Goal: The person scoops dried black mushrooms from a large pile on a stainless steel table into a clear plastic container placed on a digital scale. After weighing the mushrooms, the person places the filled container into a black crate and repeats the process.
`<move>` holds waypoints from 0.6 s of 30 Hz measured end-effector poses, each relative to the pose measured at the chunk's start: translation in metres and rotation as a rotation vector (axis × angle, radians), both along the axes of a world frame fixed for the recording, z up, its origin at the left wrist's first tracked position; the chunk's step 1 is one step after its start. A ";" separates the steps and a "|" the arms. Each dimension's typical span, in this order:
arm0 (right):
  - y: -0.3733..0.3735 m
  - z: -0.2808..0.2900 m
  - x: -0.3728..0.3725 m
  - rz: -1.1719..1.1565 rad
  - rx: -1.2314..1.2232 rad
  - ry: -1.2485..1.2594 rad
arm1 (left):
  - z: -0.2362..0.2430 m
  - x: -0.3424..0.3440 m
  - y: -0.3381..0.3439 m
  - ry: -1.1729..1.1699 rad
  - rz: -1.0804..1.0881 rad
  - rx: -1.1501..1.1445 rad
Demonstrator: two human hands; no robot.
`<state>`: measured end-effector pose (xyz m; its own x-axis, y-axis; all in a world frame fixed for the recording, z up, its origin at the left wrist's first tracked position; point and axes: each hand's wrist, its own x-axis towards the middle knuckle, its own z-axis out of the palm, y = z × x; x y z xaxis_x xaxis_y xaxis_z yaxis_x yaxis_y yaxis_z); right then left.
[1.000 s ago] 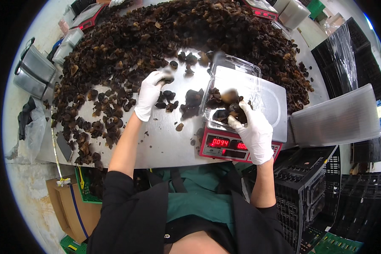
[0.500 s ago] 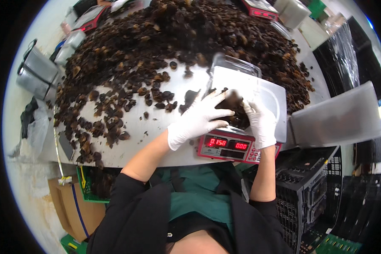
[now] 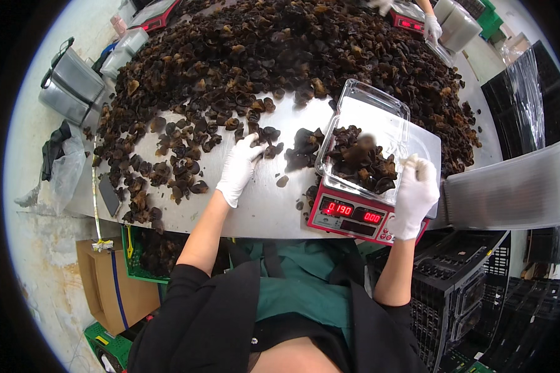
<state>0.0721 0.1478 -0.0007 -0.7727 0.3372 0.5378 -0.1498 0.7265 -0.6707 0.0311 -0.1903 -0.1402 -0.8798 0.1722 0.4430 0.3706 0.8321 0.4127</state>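
A transparent plastic tray [image 3: 340, 179] rests tilted on the pale platform of a red digital scale [image 3: 347, 225]. Dark brown wood ear mushrooms [image 3: 361, 163] lie heaped in the tray's near part. My left hand [image 3: 238, 171], white-gloved, is on the tabletop left of the scale; its fingers stretch out and touch a few loose wood ear mushrooms [image 3: 268, 134]. My right hand [image 3: 415, 196], also gloved, hovers at the tray's right side with its fingers curled together. Whatever those fingers hold, if anything, is hidden. A small cluster of mushrooms [image 3: 303, 149] lies between my left hand and the tray.
A great pile of wood ear mushrooms [image 3: 255, 56] covers the far part of the metal table [image 3: 230, 219]. Stacked plastic trays [image 3: 510, 189] stand right of the scale. Across the table, another person's gloved hand [image 3: 433, 28] is near a second scale [image 3: 408, 23]. Black crates [image 3: 438, 292] stand below right.
My left hand has left the tray and moved left to loose mushrooms. My right hand has drawn back to the tray's right side, fingers curled. The scale's lit digits have changed.
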 end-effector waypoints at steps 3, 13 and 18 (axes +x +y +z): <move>-0.036 0.010 0.025 0.299 0.439 0.186 | -0.008 -0.001 -0.004 -0.137 -0.015 0.128; -0.058 -0.034 0.067 0.484 0.248 -0.016 | -0.003 0.000 0.064 -0.130 -0.319 0.181; -0.008 -0.028 0.065 0.169 -0.034 0.008 | 0.022 -0.023 0.063 -0.223 -0.165 0.677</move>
<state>0.1367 0.1396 -0.0284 -0.8157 0.2211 0.5346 -0.2734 0.6671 -0.6930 0.0079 -0.1271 -0.1179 -0.9476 0.0622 0.3132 0.3167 0.3087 0.8969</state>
